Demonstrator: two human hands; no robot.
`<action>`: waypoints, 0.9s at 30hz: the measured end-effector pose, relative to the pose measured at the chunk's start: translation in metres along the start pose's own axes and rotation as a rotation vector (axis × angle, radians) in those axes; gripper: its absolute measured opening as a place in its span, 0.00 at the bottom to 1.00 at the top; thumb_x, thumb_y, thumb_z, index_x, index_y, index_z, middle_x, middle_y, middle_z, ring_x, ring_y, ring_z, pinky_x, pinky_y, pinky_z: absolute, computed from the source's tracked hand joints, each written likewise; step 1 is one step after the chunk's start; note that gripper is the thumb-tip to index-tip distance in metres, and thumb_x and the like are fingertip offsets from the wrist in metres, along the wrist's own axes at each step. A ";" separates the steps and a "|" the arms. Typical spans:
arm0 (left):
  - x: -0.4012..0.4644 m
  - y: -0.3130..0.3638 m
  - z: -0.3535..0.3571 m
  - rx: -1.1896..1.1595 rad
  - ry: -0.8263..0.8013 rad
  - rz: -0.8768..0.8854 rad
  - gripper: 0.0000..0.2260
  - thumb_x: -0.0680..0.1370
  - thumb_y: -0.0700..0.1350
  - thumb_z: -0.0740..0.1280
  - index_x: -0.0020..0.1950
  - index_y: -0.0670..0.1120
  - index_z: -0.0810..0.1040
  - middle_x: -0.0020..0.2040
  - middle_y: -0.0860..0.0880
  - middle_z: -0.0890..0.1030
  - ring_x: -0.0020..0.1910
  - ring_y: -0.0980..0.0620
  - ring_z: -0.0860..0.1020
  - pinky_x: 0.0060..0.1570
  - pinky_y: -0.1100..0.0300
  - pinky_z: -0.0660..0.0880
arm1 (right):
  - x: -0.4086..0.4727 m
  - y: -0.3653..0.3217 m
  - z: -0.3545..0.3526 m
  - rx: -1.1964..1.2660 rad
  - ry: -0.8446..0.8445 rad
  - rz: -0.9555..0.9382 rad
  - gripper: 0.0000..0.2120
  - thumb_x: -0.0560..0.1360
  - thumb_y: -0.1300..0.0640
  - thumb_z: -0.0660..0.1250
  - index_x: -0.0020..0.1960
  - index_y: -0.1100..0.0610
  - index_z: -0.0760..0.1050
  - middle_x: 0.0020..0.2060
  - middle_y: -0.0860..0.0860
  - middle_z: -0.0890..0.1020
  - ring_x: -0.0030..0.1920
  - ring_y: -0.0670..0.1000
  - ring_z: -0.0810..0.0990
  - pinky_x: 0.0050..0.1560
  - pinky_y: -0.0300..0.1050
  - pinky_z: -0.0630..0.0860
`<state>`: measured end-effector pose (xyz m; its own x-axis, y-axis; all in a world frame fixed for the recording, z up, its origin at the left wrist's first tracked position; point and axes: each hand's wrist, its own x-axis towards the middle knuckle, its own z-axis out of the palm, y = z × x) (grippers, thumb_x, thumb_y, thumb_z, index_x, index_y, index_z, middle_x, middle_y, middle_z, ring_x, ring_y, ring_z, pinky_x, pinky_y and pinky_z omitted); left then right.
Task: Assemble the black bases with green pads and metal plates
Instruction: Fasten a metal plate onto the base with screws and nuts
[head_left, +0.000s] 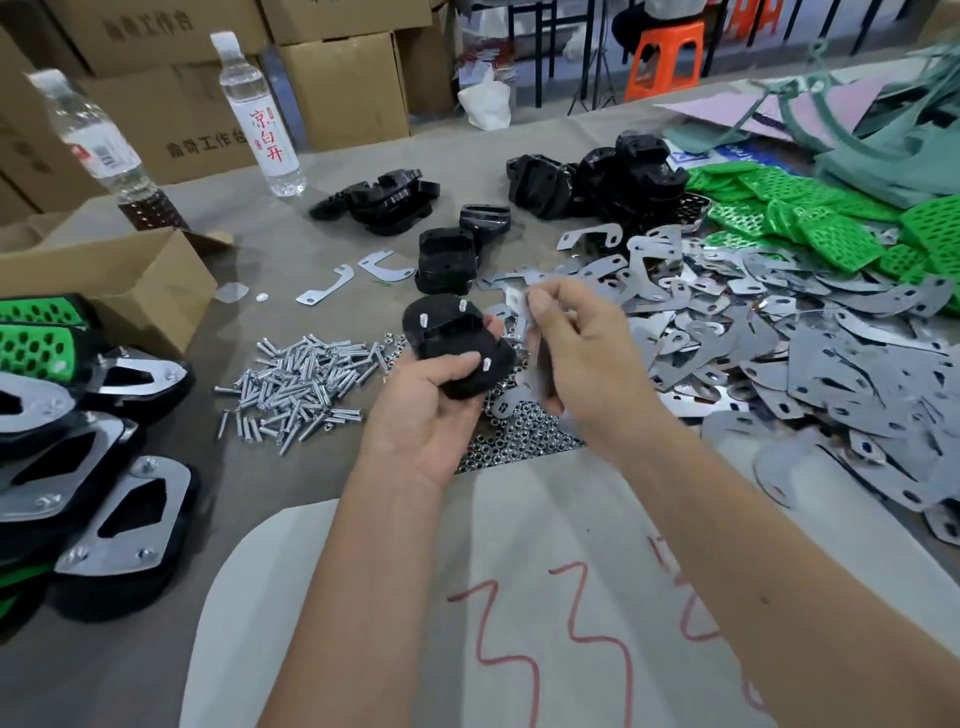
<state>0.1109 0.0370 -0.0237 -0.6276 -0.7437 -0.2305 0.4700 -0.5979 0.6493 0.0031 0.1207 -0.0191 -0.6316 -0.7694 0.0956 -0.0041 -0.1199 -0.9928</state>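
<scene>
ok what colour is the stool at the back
Orange stool, seen in the head view, top centre behind the table.

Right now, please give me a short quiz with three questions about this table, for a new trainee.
1. True or false: the left hand holds a black base with screws standing up from it.
2. What does the right hand pinch? A) a metal plate B) a bottle C) a green pad
3. Which pile lies left of the base?

Key: 1 true; 2 A; 3 the screw pile.
</scene>
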 end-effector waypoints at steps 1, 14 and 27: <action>0.000 -0.002 0.000 0.087 -0.009 0.017 0.23 0.75 0.21 0.55 0.64 0.37 0.76 0.59 0.33 0.81 0.57 0.40 0.82 0.55 0.51 0.83 | 0.000 0.008 0.002 0.034 0.031 0.010 0.14 0.87 0.57 0.59 0.43 0.55 0.74 0.26 0.51 0.72 0.20 0.47 0.67 0.20 0.35 0.61; -0.006 -0.012 0.005 0.480 -0.136 0.056 0.24 0.70 0.17 0.57 0.52 0.39 0.81 0.45 0.42 0.84 0.43 0.47 0.83 0.39 0.59 0.80 | 0.003 0.018 0.000 -0.134 0.134 -0.304 0.03 0.78 0.59 0.74 0.47 0.54 0.80 0.30 0.61 0.79 0.28 0.47 0.75 0.32 0.39 0.69; -0.005 -0.014 0.006 0.557 0.017 0.124 0.18 0.75 0.22 0.63 0.49 0.44 0.82 0.43 0.47 0.87 0.42 0.50 0.85 0.42 0.59 0.80 | -0.004 0.016 0.006 -0.047 0.305 -0.353 0.10 0.76 0.56 0.77 0.47 0.55 0.75 0.31 0.60 0.79 0.30 0.62 0.75 0.32 0.49 0.70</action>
<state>0.1035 0.0506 -0.0269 -0.5761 -0.8059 -0.1365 0.1387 -0.2610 0.9553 0.0098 0.1178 -0.0352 -0.7841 -0.4663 0.4096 -0.2908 -0.3070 -0.9062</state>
